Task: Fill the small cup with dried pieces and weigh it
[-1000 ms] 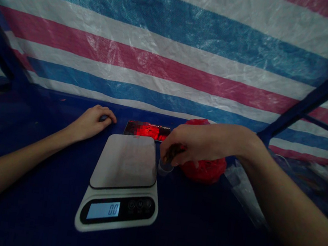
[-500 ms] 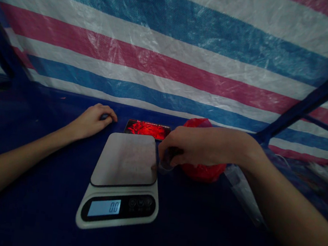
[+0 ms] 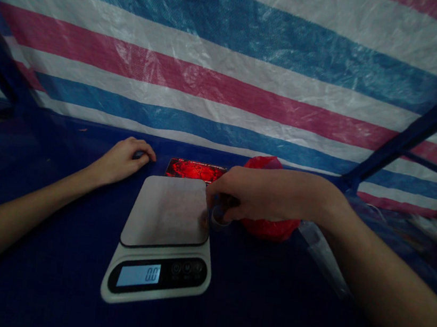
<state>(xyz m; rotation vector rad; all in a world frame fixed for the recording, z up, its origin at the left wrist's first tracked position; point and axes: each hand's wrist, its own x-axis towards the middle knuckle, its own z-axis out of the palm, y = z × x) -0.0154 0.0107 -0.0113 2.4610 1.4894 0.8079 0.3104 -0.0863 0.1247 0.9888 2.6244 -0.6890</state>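
A white digital kitchen scale [image 3: 163, 236] sits on the dark blue table, its display reading 0.0 and its platform bare. My right hand [image 3: 257, 194] hovers just right of the platform, fingers pinched over a small clear cup [image 3: 219, 218] that stands on the table; something small and dark seems to be in the fingers, but it is hard to make out. My left hand [image 3: 124, 160] rests curled on the table to the left of the scale and holds nothing.
A red plastic bag [image 3: 269, 224] lies under and behind my right wrist. A phone with a red screen [image 3: 194, 170] lies behind the scale. Clear plastic bags [image 3: 321, 255] lie to the right. A striped tarp wall [image 3: 231, 68] closes the back.
My right hand has lowered and shifted slightly left onto the small cup; the dark piece seen in its fingers earlier is now mostly hidden. The left hand has stayed still.
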